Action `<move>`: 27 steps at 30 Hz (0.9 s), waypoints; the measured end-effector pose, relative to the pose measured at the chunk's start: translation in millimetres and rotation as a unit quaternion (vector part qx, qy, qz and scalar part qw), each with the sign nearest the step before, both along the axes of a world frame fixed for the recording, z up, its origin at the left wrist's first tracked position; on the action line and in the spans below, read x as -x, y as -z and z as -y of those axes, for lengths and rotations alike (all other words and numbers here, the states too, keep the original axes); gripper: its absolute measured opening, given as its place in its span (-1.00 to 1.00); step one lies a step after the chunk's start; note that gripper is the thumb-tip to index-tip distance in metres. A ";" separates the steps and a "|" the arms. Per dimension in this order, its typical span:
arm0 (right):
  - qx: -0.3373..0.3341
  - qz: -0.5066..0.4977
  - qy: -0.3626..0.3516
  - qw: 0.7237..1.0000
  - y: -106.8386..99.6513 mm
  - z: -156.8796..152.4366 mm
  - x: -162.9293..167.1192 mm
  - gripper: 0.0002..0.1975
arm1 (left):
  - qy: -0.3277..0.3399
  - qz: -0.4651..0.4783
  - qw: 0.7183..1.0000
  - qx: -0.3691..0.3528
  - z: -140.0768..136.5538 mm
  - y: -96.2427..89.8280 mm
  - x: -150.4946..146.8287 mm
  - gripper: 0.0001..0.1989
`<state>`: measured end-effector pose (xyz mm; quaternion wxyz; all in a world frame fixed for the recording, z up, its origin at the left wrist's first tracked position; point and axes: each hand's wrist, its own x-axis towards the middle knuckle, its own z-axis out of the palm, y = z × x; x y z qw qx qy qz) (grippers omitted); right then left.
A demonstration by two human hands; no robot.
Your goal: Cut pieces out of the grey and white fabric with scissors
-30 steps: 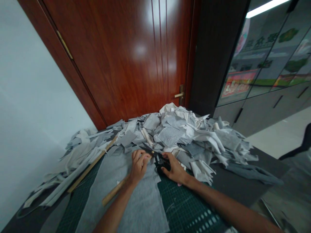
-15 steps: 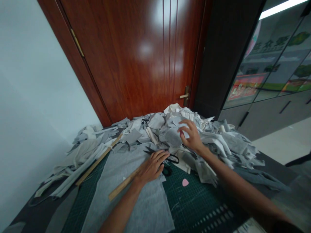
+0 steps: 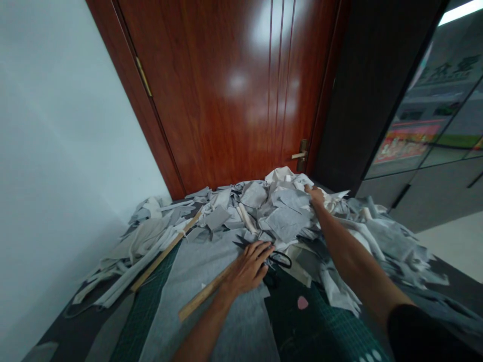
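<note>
My left hand (image 3: 247, 269) lies flat with its fingers stretched out, across a wooden ruler (image 3: 204, 296) and a pair of black scissors (image 3: 282, 259). The scissors' blades stick out left of my fingers and their handle loops to the right. Beneath the ruler is a length of grey cloth (image 3: 177, 281), spread over a green cutting mat (image 3: 332, 311). My right hand (image 3: 315, 195) reaches into the far part of a heap of grey and white cloth scraps (image 3: 287, 221). Its fingers are mostly hidden there, so what they hold does not show.
A second wooden strip (image 3: 166, 254) lies at the left beside long folded cloth pieces (image 3: 124, 271). Near the right of the cloth is a pink chalk-like piece (image 3: 302, 302). Behind the heap stands a brown door (image 3: 226, 125); a white wall (image 3: 68, 151) bounds the left, cabinets (image 3: 437, 186) the right.
My right hand, raised over the heap with curved fingers before, has moved away from me into the scraps at the back. The left hand stays on the ruler and scissors. The view has shifted.
</note>
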<state>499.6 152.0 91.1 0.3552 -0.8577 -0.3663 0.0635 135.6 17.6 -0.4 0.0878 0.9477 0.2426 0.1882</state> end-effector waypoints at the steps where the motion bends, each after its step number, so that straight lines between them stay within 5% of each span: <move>1: 0.006 0.012 0.009 1.000 4.2 -0.5 1.6 -0.61 | 0.000 0.001 1.000 0.000 -0.4 0.1 -0.3 -0.38; 6: 0.004 0.106 -0.008 0.994 -11.3 -3.7 23.5 -0.59 | 0.003 0.019 1.000 -0.014 -1.9 3.7 -1.2 -0.33; 18: 0.007 0.256 -0.275 0.927 -37.2 21.1 169.3 -0.52 | -0.038 0.047 0.997 -0.047 -7.5 19.9 -0.2 -0.22; 23: 0.043 0.224 -0.292 0.929 -72.7 -23.5 133.8 -0.55 | -0.026 0.028 0.998 -0.042 -8.6 14.0 0.3 -0.24; 27: 0.066 0.207 -0.179 0.960 -81.0 -43.7 59.1 -0.61 | -0.018 0.027 0.999 -0.029 -9.4 10.8 0.0 -0.27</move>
